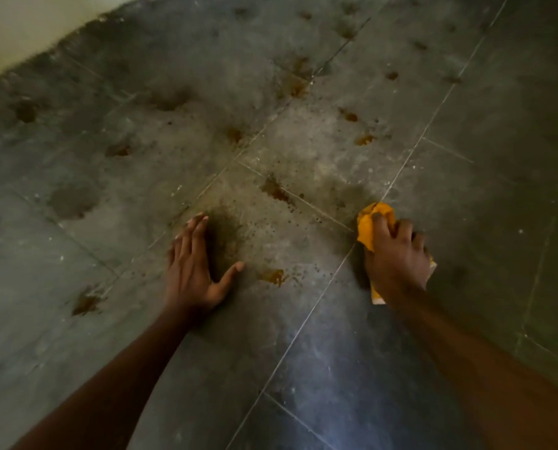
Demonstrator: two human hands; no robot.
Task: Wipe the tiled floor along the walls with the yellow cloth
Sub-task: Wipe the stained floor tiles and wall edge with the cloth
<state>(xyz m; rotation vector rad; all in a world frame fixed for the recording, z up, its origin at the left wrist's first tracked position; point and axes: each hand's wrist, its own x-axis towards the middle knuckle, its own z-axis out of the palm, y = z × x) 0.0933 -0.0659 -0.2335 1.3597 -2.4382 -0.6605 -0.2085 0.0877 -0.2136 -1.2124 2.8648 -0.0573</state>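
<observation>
The grey tiled floor (303, 336) fills the view, dusty and marked with several brown stains. My right hand (394, 258) presses a crumpled yellow cloth (368, 222) onto the floor at a grout line, fingers closed over it; cloth shows ahead of the fingers and beside the wrist. My left hand (193, 264) lies flat on the tiles to the left, fingers together and thumb spread, holding nothing. A dark brown patch (225, 238) sits right beside its fingers.
A pale wall (21, 27) meets the floor at the top left corner, with dark grime along its base. Brown spots (272, 276) dot the tiles between and beyond my hands. Thin light grout lines cross the floor diagonally.
</observation>
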